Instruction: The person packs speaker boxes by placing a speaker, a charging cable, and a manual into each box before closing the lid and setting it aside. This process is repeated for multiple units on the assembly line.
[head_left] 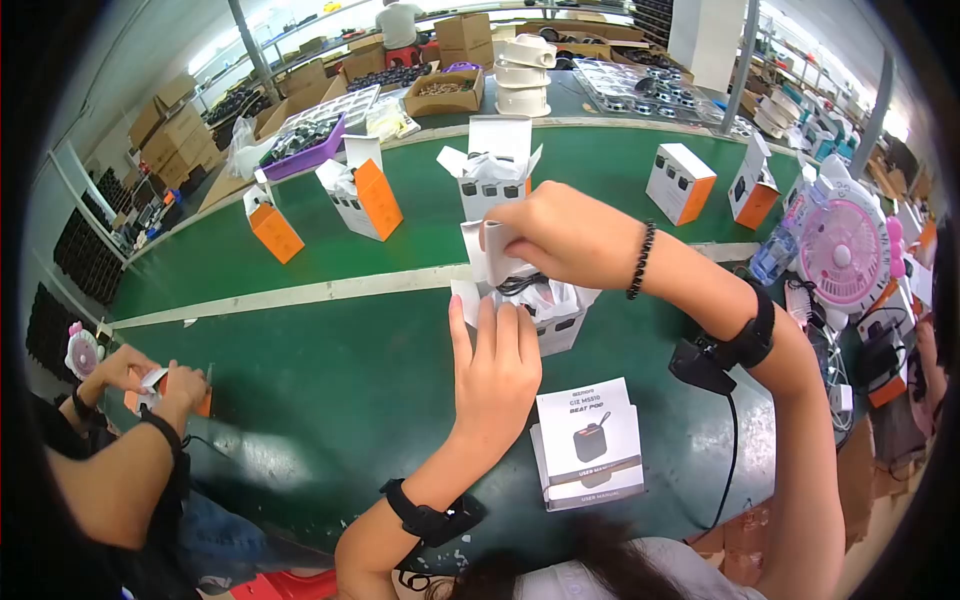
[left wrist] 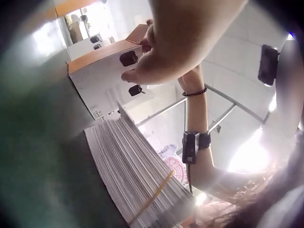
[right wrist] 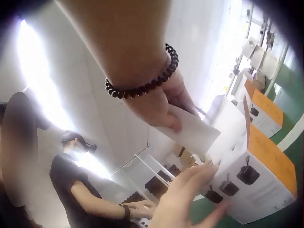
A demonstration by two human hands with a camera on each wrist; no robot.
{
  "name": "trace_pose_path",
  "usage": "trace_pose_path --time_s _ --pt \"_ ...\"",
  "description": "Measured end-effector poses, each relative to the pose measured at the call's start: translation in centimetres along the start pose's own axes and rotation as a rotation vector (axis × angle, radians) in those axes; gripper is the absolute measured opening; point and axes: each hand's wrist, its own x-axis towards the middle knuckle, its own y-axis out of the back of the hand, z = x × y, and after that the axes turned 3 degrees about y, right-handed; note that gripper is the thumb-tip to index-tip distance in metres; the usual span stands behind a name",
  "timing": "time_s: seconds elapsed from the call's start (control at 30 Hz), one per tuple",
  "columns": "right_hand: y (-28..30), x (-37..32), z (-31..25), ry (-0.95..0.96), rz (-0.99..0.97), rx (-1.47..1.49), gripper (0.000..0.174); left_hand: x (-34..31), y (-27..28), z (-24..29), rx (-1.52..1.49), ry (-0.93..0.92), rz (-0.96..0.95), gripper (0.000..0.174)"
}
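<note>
An open white and orange box [head_left: 552, 322] stands on the green belt [head_left: 330, 360] in front of me, with black cable and white wrapping showing inside. My left hand [head_left: 492, 340] rests against its near side with straight fingers. My right hand [head_left: 540, 235] grips an upright white flap [head_left: 497, 258] of the box from above. The right wrist view shows that flap [right wrist: 192, 132] pinched between thumb and fingers, and my left fingers [right wrist: 187, 190] lying on the box [right wrist: 254, 185]. In the left wrist view, my left hand [left wrist: 166, 57] touches the box [left wrist: 102, 80].
A banded stack of user manuals [head_left: 590, 440] lies near my right elbow. Several more open boxes [head_left: 365, 198] stand across the belt, and closed ones [head_left: 680, 182] at the right. A pink fan [head_left: 845, 250] stands far right. Another person's hands [head_left: 150, 385] work at the left.
</note>
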Motion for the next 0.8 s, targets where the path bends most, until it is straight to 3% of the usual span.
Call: trace_pose_path --time_s 0.13,0.3,0.4,0.47,0.6,0.67,0.77,0.8 --pt "-0.6 0.7 0.2 0.009 -0.039 -0.040 0.018 0.0 -0.7 -0.3 -0.112 -0.049 0.148 0.024" --pt "-1.1 1.2 -0.2 -0.027 -0.065 -0.015 0.014 0.3 -0.8 -0.4 -0.126 -0.056 0.174 0.024" --pt "-1.1 1.3 -0.2 0.064 -0.165 -0.003 0.014 0.2 -0.9 -0.5 -0.159 -0.025 0.161 0.024" --pt "-1.1 1.0 0.0 0.188 -0.208 -0.052 0.022 0.2 -1.0 -0.8 -0.169 -0.019 0.162 0.024" --pt "-1.8 1.1 0.4 0.171 -0.209 -0.079 0.022 0.2 -1.2 -1.0 -0.251 0.019 0.144 0.024" --pt "-2.1 1.0 1.1 0.045 -0.130 0.160 0.021 0.5 -1.1 -1.1 -0.263 0.026 0.171 0.024" --pt "-2.9 0.9 3.5 0.079 -0.033 0.126 0.022 0.5 -1.0 -0.9 -0.230 0.016 0.120 0.024" --pt "-2.1 1.4 3.0 0.034 -0.144 0.185 0.018 0.4 -1.2 -0.8 -0.186 0.003 0.120 0.023"
